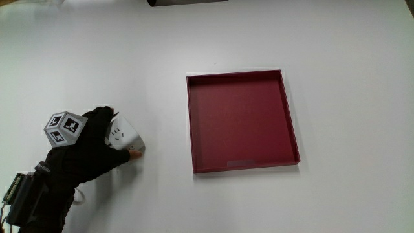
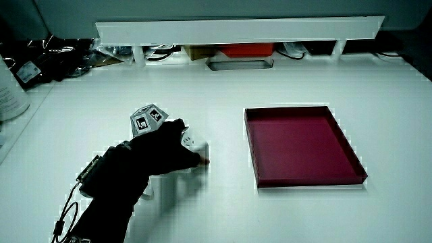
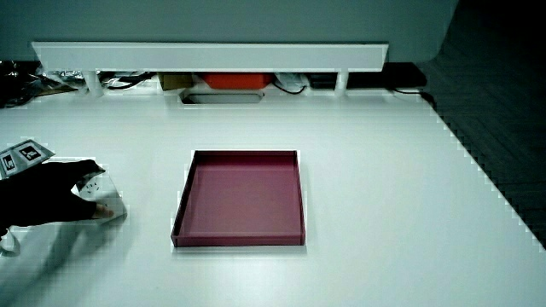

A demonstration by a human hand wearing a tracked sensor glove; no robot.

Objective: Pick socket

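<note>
The socket (image 1: 123, 134), a small white block with its slotted face turned up, is seen on the white counter (image 1: 323, 39), beside the red tray (image 1: 242, 165) and apart from it, with a strip of bare counter between the two. It is closed in by the hand (image 1: 90, 145): the fingers (image 1: 103, 114) are curled over the socket's edge farther from the person, and the thumb is pressed against the edge nearer to the person, so that the block is pinched between them. Whether the socket is lifted clear of the counter or rests on it cannot be told.

In both side views the socket (image 2: 189, 140) (image 3: 95, 188) is shown half covered by the black glove (image 2: 158, 152) (image 3: 47, 200), only its tray-side corner being left in sight. The patterned cube (image 1: 65, 127) is carried on the back of the hand, tilted. A small dark unit with wires (image 1: 16, 191) is strapped at the forearm.

The tray is shallow and square, with nothing seen in it. A low white partition (image 2: 236, 30) is seen at the counter's edge farthest from the person, with cables and small items under it.
</note>
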